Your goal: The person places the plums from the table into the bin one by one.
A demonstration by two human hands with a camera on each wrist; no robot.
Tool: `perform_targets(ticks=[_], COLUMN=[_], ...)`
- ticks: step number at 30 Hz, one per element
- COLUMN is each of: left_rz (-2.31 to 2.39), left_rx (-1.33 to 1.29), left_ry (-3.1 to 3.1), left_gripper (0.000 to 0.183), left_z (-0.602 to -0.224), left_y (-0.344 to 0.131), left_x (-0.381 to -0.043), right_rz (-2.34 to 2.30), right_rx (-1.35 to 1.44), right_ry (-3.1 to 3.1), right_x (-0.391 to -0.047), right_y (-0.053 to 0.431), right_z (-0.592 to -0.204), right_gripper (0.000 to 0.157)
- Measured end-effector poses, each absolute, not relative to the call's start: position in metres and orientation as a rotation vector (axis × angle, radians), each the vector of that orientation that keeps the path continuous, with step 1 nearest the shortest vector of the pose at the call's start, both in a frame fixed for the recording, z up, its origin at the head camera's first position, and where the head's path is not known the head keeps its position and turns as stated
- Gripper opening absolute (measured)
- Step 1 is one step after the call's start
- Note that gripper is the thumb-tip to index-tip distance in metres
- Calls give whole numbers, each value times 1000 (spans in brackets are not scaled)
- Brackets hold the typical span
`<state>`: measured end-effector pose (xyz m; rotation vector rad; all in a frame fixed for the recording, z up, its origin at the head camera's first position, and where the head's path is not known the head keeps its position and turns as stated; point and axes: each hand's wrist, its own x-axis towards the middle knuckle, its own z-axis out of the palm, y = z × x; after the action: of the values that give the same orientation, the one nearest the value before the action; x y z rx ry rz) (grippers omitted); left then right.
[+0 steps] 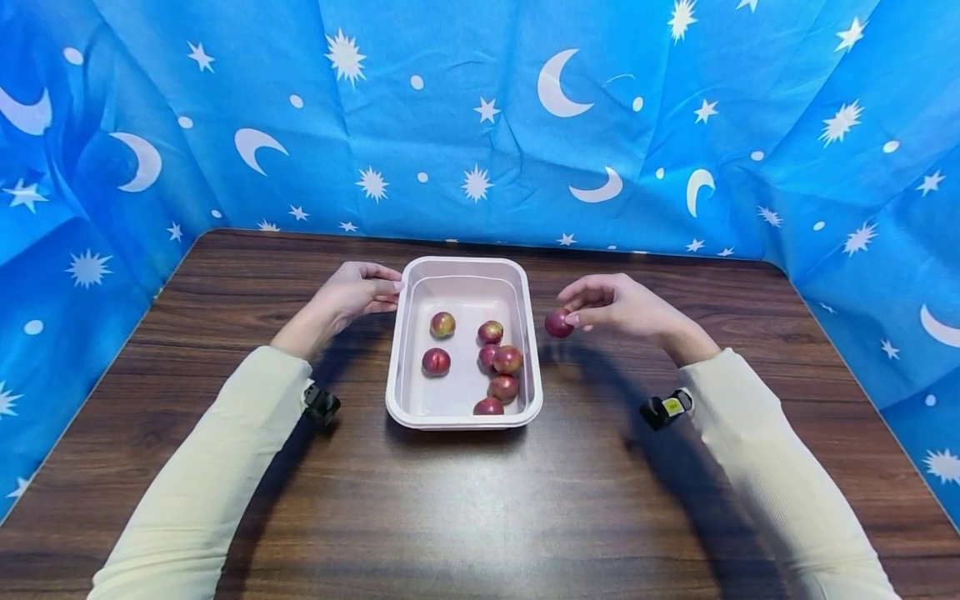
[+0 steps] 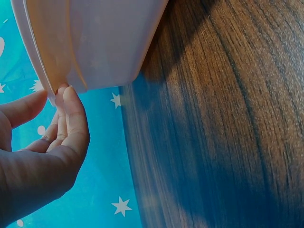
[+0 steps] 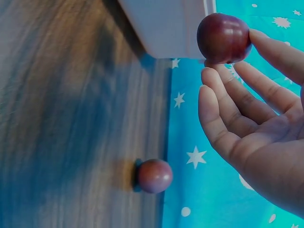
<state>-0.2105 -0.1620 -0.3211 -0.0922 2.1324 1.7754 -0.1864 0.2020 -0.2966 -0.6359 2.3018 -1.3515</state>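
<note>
My left hand (image 1: 352,293) pinches the left rim of a white plastic tray (image 1: 456,395), thumb on one side and fingers on the other in the left wrist view. Inside the tray lie several plums: a yellowish-red plum (image 1: 442,324) and a red plum (image 1: 436,362) on the left, the others clustered along the right side. Just outside the tray's right wall, my right hand (image 1: 630,310) holds a dark red plum (image 3: 224,39) between thumb and fingertips, raised over the table. Another plum (image 3: 155,175) rests on the tabletop below that hand, hidden in the head view.
The dark wood-grain table (image 1: 465,508) runs back to a blue curtain (image 1: 450,108) with white moons and stars, which also hangs at both sides. A black wrist camera (image 1: 321,406) sits on the left sleeve, and another black camera (image 1: 660,410) on the right.
</note>
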Motion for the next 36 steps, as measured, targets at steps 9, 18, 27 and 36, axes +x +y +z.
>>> perform_targets(ticks=[9, 18, 27, 36], left_rz=[1779, 1791, 1797, 1801], left_rx=[-91, -81, -93, -104], left_ry=[2133, 2122, 2119, 2114], left_gripper=[33, 34, 34, 34], left_z=[-321, -321, -320, -321], left_y=[-162, -162, -162, -162], left_x=[-210, -210, -210, -210], right_rz=[-1282, -1248, -1315, -1355], right_rx=[-606, -665, -721, -670], right_ry=[2347, 2391, 2345, 2327], right_x=[-197, -201, -203, -203], right_y=[191, 172, 157, 145], right_z=[-284, -275, -278, -286], right_gripper=[34, 34, 34, 32])
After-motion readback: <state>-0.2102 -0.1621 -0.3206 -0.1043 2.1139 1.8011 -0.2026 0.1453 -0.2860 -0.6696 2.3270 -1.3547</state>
